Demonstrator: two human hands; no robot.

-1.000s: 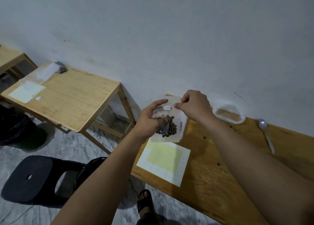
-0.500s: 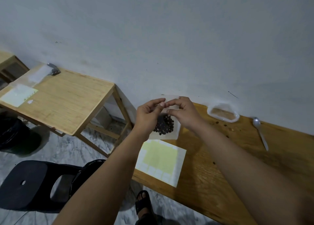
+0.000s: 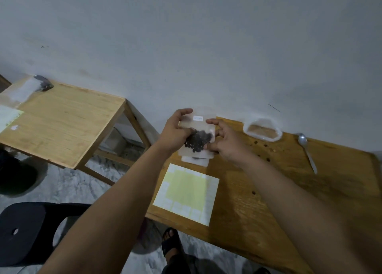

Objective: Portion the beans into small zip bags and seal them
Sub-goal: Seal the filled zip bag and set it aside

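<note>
**Zip strip released, seal likely done**

Head view: my left hand (image 3: 173, 133) and right hand (image 3: 225, 141) have left the top strip. They now grip the zip bag (image 3: 201, 126) by its sides, beans (image 3: 198, 140) pooled low, at 12 o'clock of the sticker sheet (image 3: 186, 193).

Your wooden table (image 3: 310, 191) runs along the grey wall (image 3: 206, 46), and near its left end, close to the front edge, lies a square label sheet (image 3: 187, 193), yellow in the middle with white stickers round the edge (thickest along the bottom). To your left a second, lighter wooden table (image 3: 66, 118) stands apart from it, with another pale sheet (image 3: 8, 116) at its left edge. Below, a black plastic chair (image 3: 22, 228) sits on the marbled grey floor (image 3: 68, 189).
</note>
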